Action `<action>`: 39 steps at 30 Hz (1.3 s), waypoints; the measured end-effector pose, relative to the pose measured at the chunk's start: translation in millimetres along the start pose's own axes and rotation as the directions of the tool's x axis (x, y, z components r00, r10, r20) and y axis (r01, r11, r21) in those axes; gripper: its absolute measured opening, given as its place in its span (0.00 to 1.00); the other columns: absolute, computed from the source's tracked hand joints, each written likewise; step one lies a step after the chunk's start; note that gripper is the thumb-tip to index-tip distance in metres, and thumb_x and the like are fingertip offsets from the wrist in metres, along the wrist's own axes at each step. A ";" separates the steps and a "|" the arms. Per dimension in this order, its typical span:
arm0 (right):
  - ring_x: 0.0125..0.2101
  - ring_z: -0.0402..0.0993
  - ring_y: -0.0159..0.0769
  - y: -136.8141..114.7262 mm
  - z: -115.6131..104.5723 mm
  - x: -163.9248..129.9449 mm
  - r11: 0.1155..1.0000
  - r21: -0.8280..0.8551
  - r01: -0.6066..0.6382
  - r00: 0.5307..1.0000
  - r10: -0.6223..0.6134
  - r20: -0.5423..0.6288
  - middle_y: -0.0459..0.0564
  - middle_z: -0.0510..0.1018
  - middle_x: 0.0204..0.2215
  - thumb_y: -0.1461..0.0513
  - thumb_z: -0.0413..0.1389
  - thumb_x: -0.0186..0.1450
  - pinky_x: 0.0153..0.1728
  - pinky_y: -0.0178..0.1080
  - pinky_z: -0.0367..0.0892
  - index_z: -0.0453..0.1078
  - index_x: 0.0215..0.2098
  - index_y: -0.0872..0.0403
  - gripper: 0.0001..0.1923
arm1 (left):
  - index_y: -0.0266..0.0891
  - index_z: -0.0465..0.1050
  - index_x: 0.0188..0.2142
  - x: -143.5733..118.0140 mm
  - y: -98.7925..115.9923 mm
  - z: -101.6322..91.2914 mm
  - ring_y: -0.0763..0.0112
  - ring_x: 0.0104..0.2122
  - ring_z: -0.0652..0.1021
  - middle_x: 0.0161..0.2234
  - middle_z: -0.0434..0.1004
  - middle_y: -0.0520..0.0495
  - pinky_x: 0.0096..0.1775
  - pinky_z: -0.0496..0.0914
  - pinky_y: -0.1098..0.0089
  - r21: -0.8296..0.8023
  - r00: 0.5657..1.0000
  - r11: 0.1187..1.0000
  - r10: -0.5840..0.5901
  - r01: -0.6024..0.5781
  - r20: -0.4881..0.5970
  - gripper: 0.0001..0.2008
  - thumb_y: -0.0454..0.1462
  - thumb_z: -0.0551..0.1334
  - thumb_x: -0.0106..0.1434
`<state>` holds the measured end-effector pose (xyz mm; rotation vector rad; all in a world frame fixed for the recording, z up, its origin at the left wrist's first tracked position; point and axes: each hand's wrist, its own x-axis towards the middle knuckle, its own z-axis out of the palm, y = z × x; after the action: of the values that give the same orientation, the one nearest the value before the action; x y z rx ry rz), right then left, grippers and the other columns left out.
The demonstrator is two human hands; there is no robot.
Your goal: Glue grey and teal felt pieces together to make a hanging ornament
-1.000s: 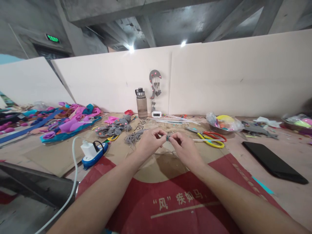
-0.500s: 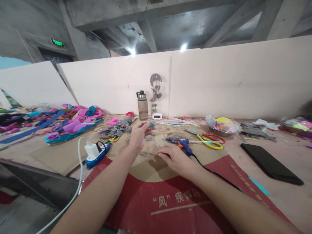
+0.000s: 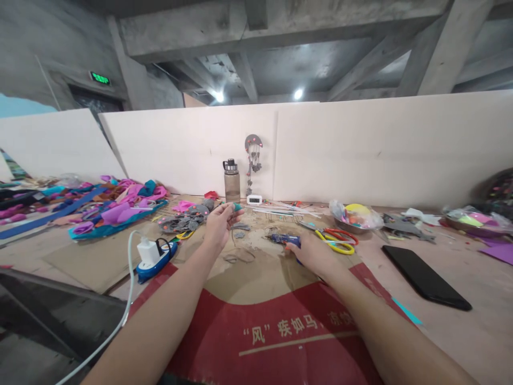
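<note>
My left hand (image 3: pixel 218 224) is raised over the cardboard, its fingertips pinched on a small teal felt piece (image 3: pixel 237 207). A thin dark cord (image 3: pixel 239 258) trails loosely on the cardboard below it, and small grey felt pieces (image 3: pixel 240 230) lie beside the fingers. My right hand (image 3: pixel 315 252) is closed around the handle of a blue hot glue gun (image 3: pixel 285 238), whose nozzle points left. The palm hides most of the handle. Scissors with red and yellow handles (image 3: pixel 340 241) rest just beyond the right hand.
A red and tan cardboard sheet (image 3: pixel 272 299) covers the work area. A pile of grey felt shapes (image 3: pixel 184 218), a water bottle (image 3: pixel 232 184) and a small white clock (image 3: pixel 254 200) stand behind. A power strip (image 3: pixel 156 263) sits left, a black phone (image 3: pixel 425 277) right.
My right hand has let go of the thin cord, moved right and closed on the glue gun. My left hand still pinches the teal piece. The head view has tilted up slightly.
</note>
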<state>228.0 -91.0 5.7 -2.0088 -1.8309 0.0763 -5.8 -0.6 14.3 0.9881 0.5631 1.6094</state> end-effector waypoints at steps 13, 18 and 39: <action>0.25 0.75 0.40 6.9 11.0 10.2 0.964 0.254 -0.081 0.997 0.073 0.038 0.52 0.77 0.24 0.62 0.55 0.55 0.24 0.37 0.63 0.70 0.29 0.54 0.04 | 0.32 0.71 0.30 -9.4 -5.3 7.3 0.73 0.30 0.79 0.28 0.75 0.49 0.33 0.73 0.74 0.138 0.993 0.990 -0.057 0.043 0.099 0.16 0.41 0.71 0.48; 0.22 0.75 0.37 -6.5 9.8 6.0 0.874 0.483 -0.052 0.996 0.077 -0.033 0.51 0.77 0.28 0.64 0.50 0.58 0.23 0.36 0.65 0.65 0.38 0.54 0.09 | 0.32 0.71 0.31 -3.7 -11.3 1.4 0.73 0.31 0.79 0.29 0.77 0.47 0.34 0.73 0.74 0.124 0.987 0.988 -0.106 0.091 0.117 0.15 0.40 0.70 0.50; 0.34 0.71 0.38 -32.3 2.0 -22.2 0.755 0.543 0.367 0.923 -0.221 -0.315 0.52 0.75 0.37 0.59 0.48 0.65 0.37 0.41 0.67 0.61 0.46 0.53 0.11 | 0.34 0.73 0.28 -17.5 -11.3 13.7 0.78 0.21 0.72 0.24 0.73 0.49 0.18 0.58 0.78 0.292 0.988 0.949 -0.141 0.117 0.063 0.18 0.45 0.71 0.43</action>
<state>194.1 -110.3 9.6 -1.2209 -1.6754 0.2744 12.6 -16.0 7.4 1.2007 0.8043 1.3875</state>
